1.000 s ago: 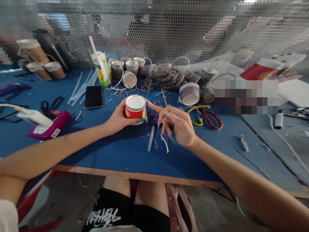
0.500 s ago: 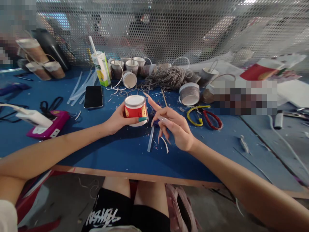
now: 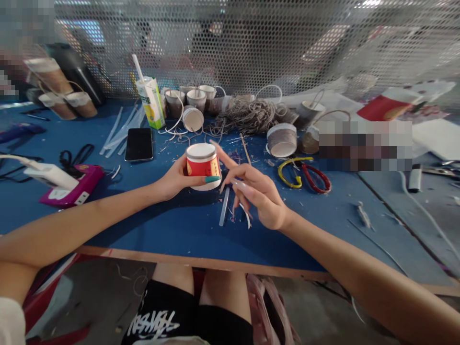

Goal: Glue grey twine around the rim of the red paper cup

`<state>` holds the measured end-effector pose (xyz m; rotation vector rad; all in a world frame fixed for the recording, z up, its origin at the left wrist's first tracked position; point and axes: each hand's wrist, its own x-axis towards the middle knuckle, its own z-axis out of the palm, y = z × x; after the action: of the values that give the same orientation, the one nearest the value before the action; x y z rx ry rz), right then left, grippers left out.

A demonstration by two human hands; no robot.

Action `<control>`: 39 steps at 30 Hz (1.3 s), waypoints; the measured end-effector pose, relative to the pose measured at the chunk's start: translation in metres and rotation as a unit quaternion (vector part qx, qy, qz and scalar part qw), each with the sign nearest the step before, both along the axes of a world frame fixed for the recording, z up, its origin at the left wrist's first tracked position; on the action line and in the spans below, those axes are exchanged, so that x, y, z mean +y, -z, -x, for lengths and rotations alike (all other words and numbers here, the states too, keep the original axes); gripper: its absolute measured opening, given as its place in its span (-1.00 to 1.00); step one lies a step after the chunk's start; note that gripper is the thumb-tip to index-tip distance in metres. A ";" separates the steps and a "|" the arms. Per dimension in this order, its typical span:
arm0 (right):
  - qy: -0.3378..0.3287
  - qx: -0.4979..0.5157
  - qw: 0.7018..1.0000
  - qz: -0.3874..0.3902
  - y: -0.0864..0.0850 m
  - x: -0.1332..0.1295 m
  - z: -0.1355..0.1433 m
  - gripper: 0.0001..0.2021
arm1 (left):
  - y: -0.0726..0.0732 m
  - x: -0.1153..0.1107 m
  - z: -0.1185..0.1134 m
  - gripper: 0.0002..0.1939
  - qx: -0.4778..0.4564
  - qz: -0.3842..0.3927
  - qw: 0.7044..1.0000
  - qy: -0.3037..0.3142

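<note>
A small red cup [image 3: 200, 166] with a white rim and base is held upright above the blue table [image 3: 161, 235]. Wrapped round its left side is my left hand [image 3: 177, 178], thumb across the front. At the cup's right is my right hand [image 3: 257, 191], its index finger stretched toward the rim and the other fingers loosely bent and apart, with nothing seen in them. Whether the index fingertip touches the cup cannot be told. Beneath the right hand lie a clear glue stick [image 3: 224, 207] and a white cord piece [image 3: 246, 215].
A phone [image 3: 139, 144], a drink carton [image 3: 151, 103] and a purple device [image 3: 74, 187] are on the left. Wrapped cups and a tangle of grey cord [image 3: 253, 116] line the back. Scissors [image 3: 315, 178] with red and yellow handles lie right of my right hand.
My right hand has shifted slightly left and down, bringing its index finger closer to the cup's rim. The cup, still in my left hand, sits a touch lower.
</note>
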<state>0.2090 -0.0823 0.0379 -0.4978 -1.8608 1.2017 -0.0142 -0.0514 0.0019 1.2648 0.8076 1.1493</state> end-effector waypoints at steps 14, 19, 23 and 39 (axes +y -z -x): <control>0.046 -0.016 0.995 -0.082 0.005 0.003 -0.003 -0.70 | -0.002 -0.002 0.002 -0.25 -0.009 0.003 0.999 0.050; 0.095 0.037 0.985 -0.141 0.005 0.001 -0.003 -0.71 | -0.002 -0.001 0.001 -0.33 -0.030 0.007 0.997 0.069; 0.113 0.069 0.985 -0.106 0.007 0.001 -0.004 -0.70 | -0.003 -0.002 0.002 -0.40 -0.053 0.009 0.991 0.120; -0.049 0.036 0.998 0.018 0.000 0.002 -0.003 -0.76 | -0.005 -0.002 0.006 -0.27 -0.026 0.013 0.989 0.148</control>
<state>0.2118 -0.0801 0.0380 -0.3813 -1.8228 1.3023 -0.0199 -0.0532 0.0064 1.2792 0.5713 0.9247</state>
